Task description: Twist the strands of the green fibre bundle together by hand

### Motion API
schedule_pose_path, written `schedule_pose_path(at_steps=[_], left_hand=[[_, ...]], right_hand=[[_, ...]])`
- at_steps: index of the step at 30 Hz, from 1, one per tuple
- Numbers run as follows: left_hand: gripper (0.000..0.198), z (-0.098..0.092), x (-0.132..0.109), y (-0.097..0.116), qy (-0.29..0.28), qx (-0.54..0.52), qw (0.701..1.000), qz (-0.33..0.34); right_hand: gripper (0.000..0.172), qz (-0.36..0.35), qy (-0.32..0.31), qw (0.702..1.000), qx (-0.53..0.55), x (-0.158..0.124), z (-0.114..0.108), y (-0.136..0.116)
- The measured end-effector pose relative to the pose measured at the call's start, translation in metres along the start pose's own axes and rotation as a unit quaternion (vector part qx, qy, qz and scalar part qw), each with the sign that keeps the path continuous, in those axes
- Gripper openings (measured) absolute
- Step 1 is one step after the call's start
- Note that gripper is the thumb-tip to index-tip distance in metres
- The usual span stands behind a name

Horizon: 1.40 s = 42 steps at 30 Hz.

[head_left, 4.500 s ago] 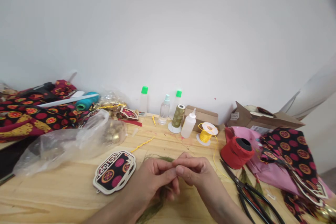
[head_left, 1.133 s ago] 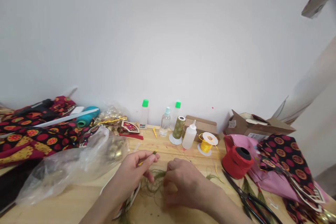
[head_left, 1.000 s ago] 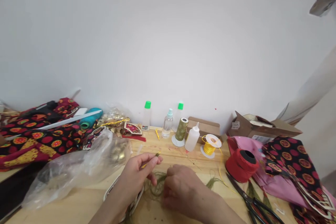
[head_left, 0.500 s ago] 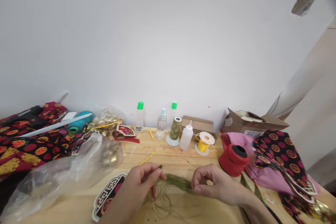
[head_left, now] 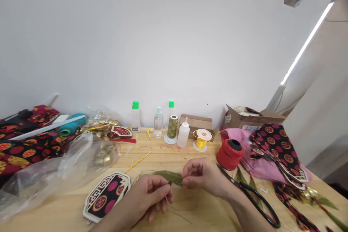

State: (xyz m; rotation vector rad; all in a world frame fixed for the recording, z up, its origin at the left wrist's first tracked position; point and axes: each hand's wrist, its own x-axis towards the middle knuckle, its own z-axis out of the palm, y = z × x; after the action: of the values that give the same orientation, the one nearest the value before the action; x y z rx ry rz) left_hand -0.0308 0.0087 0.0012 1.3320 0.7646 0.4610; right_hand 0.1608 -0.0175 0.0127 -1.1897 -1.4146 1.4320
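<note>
A bundle of olive-green threads (head_left: pixel 174 178) stretches between my two hands, just above the wooden table. My left hand (head_left: pixel 150 194) pinches a small dark end of the threads between thumb and forefinger, and a few loose strands hang below it. My right hand (head_left: pixel 199 174) grips the other side of the bundle, fingertips closed. Loose strands fan out behind the left hand. Beside my left forearm lies a patterned fabric pendant (head_left: pixel 107 197) with a cream border and a yellow cord (head_left: pixel 138 161). Black-handled scissors (head_left: pixel 251 195) rest partly under my right forearm.
A squeeze bottle (head_left: pixel 183 134), an olive thread spool (head_left: pixel 172 127) and a yellow cord spool (head_left: pixel 201 141) stand along the back. A red thread cone (head_left: pixel 230 154) is at right, near pink cloth (head_left: pixel 262 165). A plastic bag (head_left: pixel 73 170) lies at left.
My hands have come closer together, the right one moving left. The loose strands that hung between them now lie mostly behind the left hand. The view has shifted right, showing the scissors.
</note>
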Motion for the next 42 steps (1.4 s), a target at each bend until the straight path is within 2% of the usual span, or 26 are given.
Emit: schedule_pose_path(at_steps=[3, 6, 10, 14, 16, 17, 18, 20, 22, 23, 28, 30, 32, 35, 39, 42], left_hand=[[0.025, -0.005, -0.001, 0.002, 0.006, -0.055, 0.998, -0.008], [0.025, -0.009, -0.003, 0.005, 0.012, -0.095, 0.995, -0.012], [0.022, -0.014, -0.008, 0.013, 0.027, -0.119, 0.992, -0.014], [0.024, -0.018, -0.014, 0.017, -0.011, -0.092, 0.996, -0.02], [0.025, -0.019, -0.014, 0.018, -0.037, -0.049, 0.998, -0.029], [0.025, -0.02, -0.014, 0.018, -0.03, -0.014, 0.999, -0.022], [0.024, -0.02, -0.014, 0.019, -0.001, 0.027, 1.0, -0.002], [0.021, -0.02, -0.011, 0.02, 0.097, 0.101, 0.988, 0.064], [0.019, -0.019, -0.007, 0.02, 0.183, 0.113, 0.97, 0.109], [0.02, -0.018, -0.005, 0.019, 0.2, 0.095, 0.969, 0.11], [0.023, -0.009, 0.001, 0.01, 0.144, -0.005, 0.985, 0.09], [0.022, -0.003, 0.002, 0.006, 0.119, -0.049, 0.988, 0.087], [0.023, 0.003, 0.003, 0.003, 0.087, -0.09, 0.99, 0.056], [0.028, 0.012, 0.003, -0.001, 0.065, -0.13, 0.989, 0.0], [0.03, 0.016, 0.002, -0.004, 0.08, -0.128, 0.987, -0.049], [0.029, 0.014, 0.002, -0.005, 0.082, -0.12, 0.988, -0.056]], right_hand=[[0.027, 0.023, -0.021, 0.999, 0.026, -0.003, -0.012, -0.002], [0.025, 0.03, -0.041, 0.999, -0.005, -0.005, -0.021, -0.003], [0.025, 0.01, -0.013, 1.0, -0.025, -0.006, -0.026, -0.003], [0.027, -0.016, 0.024, 0.999, -0.034, -0.002, -0.027, -0.002], [0.027, -0.035, 0.039, 0.998, -0.035, -0.002, -0.025, -0.003], [0.026, -0.046, 0.043, 0.997, -0.039, -0.002, -0.024, -0.004], [0.024, -0.056, 0.044, 0.996, -0.051, -0.004, -0.021, -0.007], [0.016, -0.07, 0.028, 0.992, -0.097, -0.008, -0.015, -0.013], [0.009, -0.068, -0.01, 0.986, -0.155, -0.013, -0.007, -0.019], [0.007, -0.064, -0.028, 0.981, -0.178, -0.016, -0.003, -0.021], [0.005, -0.064, -0.052, 0.965, -0.248, -0.02, 0.017, -0.021], [0.004, -0.087, -0.028, 0.96, -0.264, -0.018, 0.021, -0.019], [0.004, -0.116, 0.022, 0.949, -0.294, -0.014, 0.022, -0.016], [0.005, -0.167, 0.074, 0.913, -0.365, -0.01, 0.023, -0.013], [0.002, -0.242, 0.082, 0.848, -0.465, -0.007, 0.025, -0.009], [0.003, -0.27, 0.08, 0.832, -0.479, -0.007, 0.026, -0.007]])
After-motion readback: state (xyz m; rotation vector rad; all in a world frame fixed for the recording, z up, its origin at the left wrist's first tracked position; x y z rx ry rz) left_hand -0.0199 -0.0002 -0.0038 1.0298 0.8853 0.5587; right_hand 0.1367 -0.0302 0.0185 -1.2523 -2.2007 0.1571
